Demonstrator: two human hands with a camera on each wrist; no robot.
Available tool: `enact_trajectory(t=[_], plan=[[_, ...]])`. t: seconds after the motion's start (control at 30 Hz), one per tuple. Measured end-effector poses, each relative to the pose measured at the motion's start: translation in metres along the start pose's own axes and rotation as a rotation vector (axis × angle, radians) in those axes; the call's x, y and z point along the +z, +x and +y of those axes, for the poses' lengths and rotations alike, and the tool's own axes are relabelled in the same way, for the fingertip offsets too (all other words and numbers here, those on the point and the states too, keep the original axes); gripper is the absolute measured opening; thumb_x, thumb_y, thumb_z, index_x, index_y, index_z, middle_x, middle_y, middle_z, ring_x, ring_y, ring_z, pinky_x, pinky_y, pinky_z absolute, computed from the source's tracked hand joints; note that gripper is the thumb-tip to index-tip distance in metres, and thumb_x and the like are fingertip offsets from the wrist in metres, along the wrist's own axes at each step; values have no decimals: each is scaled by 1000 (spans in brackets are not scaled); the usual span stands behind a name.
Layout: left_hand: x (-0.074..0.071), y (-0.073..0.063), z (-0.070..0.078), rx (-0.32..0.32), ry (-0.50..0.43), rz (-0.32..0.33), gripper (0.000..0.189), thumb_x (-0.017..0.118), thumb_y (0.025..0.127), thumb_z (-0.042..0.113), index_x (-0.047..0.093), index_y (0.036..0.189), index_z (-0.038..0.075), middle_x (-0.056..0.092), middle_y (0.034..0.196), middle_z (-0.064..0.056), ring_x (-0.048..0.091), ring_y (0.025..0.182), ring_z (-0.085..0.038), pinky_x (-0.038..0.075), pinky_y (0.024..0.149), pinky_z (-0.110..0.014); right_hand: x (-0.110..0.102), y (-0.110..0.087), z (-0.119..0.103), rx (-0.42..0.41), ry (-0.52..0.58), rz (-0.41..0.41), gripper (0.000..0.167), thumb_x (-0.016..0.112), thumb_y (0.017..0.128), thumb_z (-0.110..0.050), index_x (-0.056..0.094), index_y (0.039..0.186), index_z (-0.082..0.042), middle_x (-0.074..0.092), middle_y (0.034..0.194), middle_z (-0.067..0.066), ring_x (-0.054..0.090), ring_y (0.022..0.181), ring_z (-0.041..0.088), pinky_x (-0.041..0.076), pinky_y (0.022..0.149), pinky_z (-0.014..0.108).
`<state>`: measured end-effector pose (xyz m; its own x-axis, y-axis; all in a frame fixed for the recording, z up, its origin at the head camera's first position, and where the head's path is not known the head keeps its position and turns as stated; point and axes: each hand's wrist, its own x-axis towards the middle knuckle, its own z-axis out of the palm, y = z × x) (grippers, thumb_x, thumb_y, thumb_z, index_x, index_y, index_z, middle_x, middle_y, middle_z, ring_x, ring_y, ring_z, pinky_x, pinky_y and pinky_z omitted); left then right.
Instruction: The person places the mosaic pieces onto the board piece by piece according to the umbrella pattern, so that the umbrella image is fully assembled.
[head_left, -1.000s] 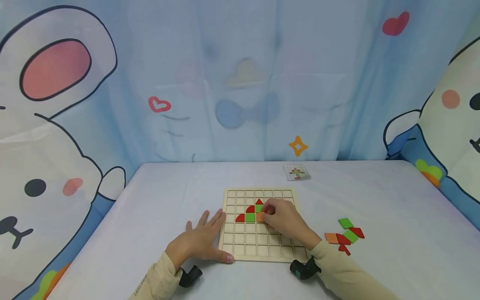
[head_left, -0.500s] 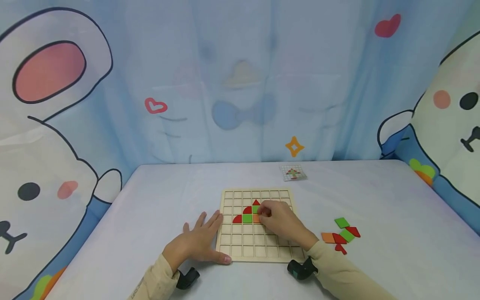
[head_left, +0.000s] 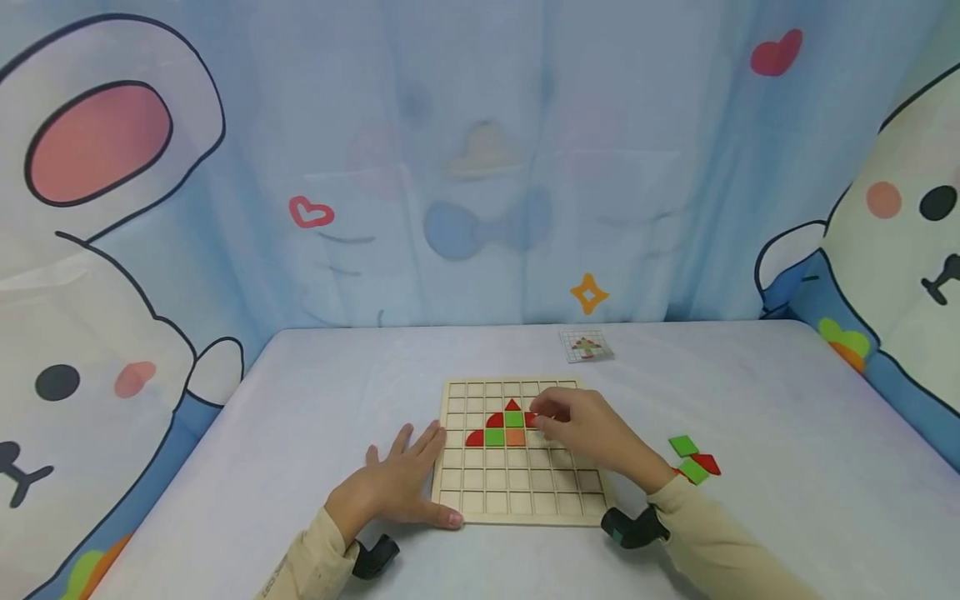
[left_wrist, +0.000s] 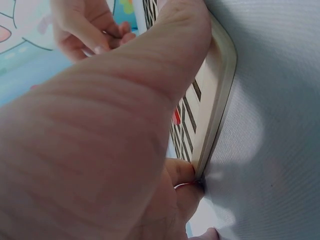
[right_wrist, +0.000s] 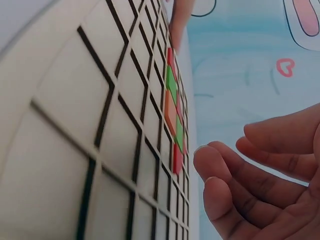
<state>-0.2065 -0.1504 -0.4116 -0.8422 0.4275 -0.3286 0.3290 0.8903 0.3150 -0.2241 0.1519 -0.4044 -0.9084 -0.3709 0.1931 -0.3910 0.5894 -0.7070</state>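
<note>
A wooden grid board (head_left: pixel 480 504) lies on the table. Coloured tiles fill part of it: a red triangle (head_left: pixel 512 406) on top, green squares (head_left: pixel 494 437), an orange square (head_left: pixel 515 437) and red rounded tiles (head_left: pixel 475 437). My left hand (head_left: pixel 401 483) is spread, its thumb on the board's near left corner and its fingertips along the left edge. My right hand (head_left: pixel 588 425) hovers just right of a red tile (head_left: pixel 530 419) beside the upper green square. Its fingers (right_wrist: pixel 212 162) are loosely bent and apart from that tile (right_wrist: pixel 177 157), with nothing seen between them.
Loose tiles lie right of the board: a green one (head_left: pixel 683 446), a red one (head_left: pixel 706 463) and another green one (head_left: pixel 693 472); my right wrist covers others. A small pattern card (head_left: pixel 587 345) lies behind the board. A printed curtain (head_left: pixel 480 167) hangs beyond.
My right hand has shifted to the right and slightly back, uncovering the orange square and the red tile right of the upper green square. My left hand stays in place.
</note>
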Motion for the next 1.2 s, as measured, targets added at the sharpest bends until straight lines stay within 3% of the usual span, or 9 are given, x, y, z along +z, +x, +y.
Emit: enact_trajectory(t=[0.23, 0.57, 0.7, 0.9, 1.2], plan=[[0, -1, 1, 0, 6, 3, 123, 84, 83, 67, 22, 172, 10, 13, 180, -5, 7, 162, -44, 14, 113, -84, -38, -17, 4, 10, -131, 9, 20, 73, 101, -8, 74, 120, -2, 74, 107, 2, 69, 94, 18, 57, 84, 41], [5, 6, -7, 21, -4, -9, 128, 80, 81, 76, 18, 173, 12, 8, 180, -4, 3, 163, -43, 10, 113, -85, -87, -40, 38, 171, -255, -48, 35, 75, 101, -18, 69, 127, 4, 71, 103, 4, 65, 94, 25, 58, 77, 42], [10, 9, -14, 36, -17, -12, 131, 76, 79, 82, 16, 174, 13, 5, 180, -3, 1, 163, -43, 8, 113, -85, -97, -43, 54, 266, -297, -138, 37, 78, 99, -21, 67, 122, 6, 68, 99, 7, 62, 88, 24, 59, 76, 42], [3, 0, -4, 17, -10, -17, 125, 80, 84, 73, 17, 173, 11, 8, 180, -5, 6, 162, -44, 12, 113, -85, -109, -44, 76, 385, -350, -259, 44, 83, 95, -29, 63, 117, 4, 66, 100, 13, 61, 84, 25, 60, 76, 45], [1, -2, -1, 18, 20, -1, 122, 81, 85, 69, 20, 172, 9, 11, 180, -6, 7, 162, -44, 15, 113, -84, -127, -56, 97, 391, -297, -304, 36, 82, 94, -26, 61, 108, -1, 65, 101, 11, 59, 91, 29, 56, 78, 48]])
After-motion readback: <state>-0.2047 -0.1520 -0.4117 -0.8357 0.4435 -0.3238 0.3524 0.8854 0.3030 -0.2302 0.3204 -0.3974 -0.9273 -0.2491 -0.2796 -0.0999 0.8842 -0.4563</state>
